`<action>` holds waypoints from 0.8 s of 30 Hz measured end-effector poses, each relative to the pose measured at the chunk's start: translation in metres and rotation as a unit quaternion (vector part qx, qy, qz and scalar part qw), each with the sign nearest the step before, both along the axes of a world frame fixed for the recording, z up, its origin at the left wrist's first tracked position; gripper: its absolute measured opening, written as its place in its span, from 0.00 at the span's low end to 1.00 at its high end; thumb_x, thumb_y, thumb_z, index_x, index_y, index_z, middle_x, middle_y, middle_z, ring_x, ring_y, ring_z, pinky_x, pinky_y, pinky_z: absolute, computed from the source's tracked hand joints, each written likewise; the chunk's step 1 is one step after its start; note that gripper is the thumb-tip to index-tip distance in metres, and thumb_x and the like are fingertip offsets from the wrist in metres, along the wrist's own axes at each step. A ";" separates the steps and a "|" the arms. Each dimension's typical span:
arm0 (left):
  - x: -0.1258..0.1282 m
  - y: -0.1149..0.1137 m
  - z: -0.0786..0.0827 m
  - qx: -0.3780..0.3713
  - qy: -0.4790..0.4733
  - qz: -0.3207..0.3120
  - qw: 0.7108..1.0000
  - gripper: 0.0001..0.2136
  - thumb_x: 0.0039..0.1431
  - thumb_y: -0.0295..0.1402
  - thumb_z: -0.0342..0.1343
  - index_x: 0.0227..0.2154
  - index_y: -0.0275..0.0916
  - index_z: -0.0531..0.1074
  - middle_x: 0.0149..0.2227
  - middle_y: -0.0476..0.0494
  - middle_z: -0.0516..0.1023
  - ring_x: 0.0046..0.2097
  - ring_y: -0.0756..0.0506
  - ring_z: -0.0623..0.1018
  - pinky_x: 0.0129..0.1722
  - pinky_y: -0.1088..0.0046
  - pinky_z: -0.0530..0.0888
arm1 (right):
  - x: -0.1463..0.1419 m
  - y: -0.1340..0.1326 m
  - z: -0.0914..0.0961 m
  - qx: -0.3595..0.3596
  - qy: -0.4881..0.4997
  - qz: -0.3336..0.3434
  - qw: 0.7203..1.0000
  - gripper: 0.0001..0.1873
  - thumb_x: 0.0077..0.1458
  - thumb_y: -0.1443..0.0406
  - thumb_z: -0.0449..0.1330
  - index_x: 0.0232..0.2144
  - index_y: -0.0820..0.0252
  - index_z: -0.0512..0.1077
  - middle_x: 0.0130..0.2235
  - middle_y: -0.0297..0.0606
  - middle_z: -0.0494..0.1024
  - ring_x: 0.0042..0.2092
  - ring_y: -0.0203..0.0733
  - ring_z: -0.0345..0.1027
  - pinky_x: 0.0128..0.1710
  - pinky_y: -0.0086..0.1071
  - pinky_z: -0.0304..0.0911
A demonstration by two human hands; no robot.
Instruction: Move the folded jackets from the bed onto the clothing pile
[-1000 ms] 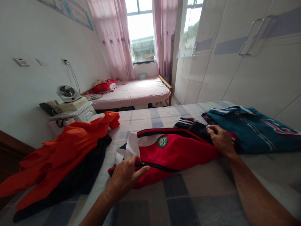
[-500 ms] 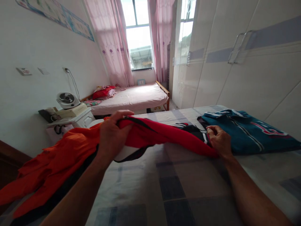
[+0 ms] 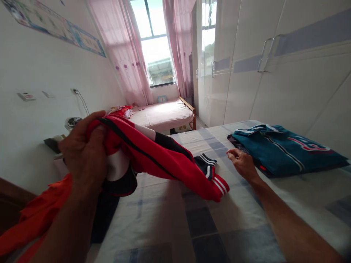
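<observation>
A red jacket (image 3: 164,160) with black and white panels hangs from my left hand (image 3: 85,153), whose fingers are wrapped round its gathered upper end. Its sleeves slope down to the right, and striped cuffs (image 3: 219,184) rest on or just above the bed. My right hand (image 3: 241,162) is apart from the jacket, fingers curled together, with nothing visible in them. Close beyond that hand lies a folded teal jacket (image 3: 285,151) with a front zipper and a letter patch. Below my left forearm, an orange garment (image 3: 41,212) is heaped, partly hidden by the arm.
A checked sheet (image 3: 175,230) covers the bed in front of me. Farther back stands a second bed (image 3: 159,118) under a curtained window. White wardrobe doors (image 3: 246,95) line the right side. A small fan (image 3: 71,122) shows partly behind my left hand.
My left hand has moved left and up with the red jacket, clearing the orange pile. My right hand has let go of the cuff end and drawn slightly left; the cuffs have swung left.
</observation>
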State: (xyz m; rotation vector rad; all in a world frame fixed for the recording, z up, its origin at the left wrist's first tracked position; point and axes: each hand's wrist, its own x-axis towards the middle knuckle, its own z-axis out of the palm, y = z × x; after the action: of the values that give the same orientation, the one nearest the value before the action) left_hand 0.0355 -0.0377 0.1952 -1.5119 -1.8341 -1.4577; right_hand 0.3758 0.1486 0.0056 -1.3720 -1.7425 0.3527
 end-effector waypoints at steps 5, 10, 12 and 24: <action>0.036 0.006 -0.076 -0.418 0.136 -0.219 0.871 0.32 0.53 0.47 0.54 0.60 0.44 0.57 0.44 0.41 0.78 0.44 0.39 0.78 0.42 0.61 0.73 | -0.004 -0.003 0.003 -0.015 -0.011 0.010 1.000 0.14 0.49 0.58 0.51 0.31 0.59 0.73 0.31 0.40 0.79 0.30 0.42 0.70 0.34 0.34 0.62; 0.068 0.026 -0.143 -0.433 0.253 -0.136 0.855 0.39 0.43 0.42 0.62 0.60 0.41 0.56 0.42 0.36 0.76 0.43 0.35 0.76 0.40 0.61 0.72 | -0.005 -0.003 -0.001 -0.044 -0.033 0.032 0.998 0.14 0.48 0.57 0.51 0.29 0.57 0.73 0.29 0.38 0.79 0.31 0.43 0.71 0.33 0.35 0.62; 0.068 0.038 -0.134 -0.425 0.246 -0.125 0.862 0.29 0.46 0.35 0.59 0.54 0.44 0.63 0.39 0.42 0.76 0.40 0.39 0.77 0.37 0.66 0.72 | -0.005 -0.001 -0.004 -0.053 -0.048 0.036 0.997 0.14 0.47 0.56 0.52 0.29 0.56 0.74 0.30 0.38 0.79 0.32 0.45 0.72 0.33 0.35 0.62; -0.066 0.002 0.101 0.035 0.178 0.253 0.950 0.28 0.53 0.45 0.53 0.51 0.28 0.63 0.52 0.47 0.65 0.54 0.37 0.66 0.54 0.56 0.61 | -0.007 0.001 -0.005 -0.087 -0.080 0.045 0.992 0.17 0.45 0.53 0.52 0.29 0.54 0.74 0.27 0.35 0.78 0.30 0.46 0.72 0.31 0.36 0.62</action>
State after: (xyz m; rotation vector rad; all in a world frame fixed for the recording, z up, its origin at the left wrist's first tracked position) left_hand -0.0301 -0.0354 0.2958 -1.0706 -1.7473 -0.9281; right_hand 0.3690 0.1496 0.0006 -1.4831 -1.9478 0.4638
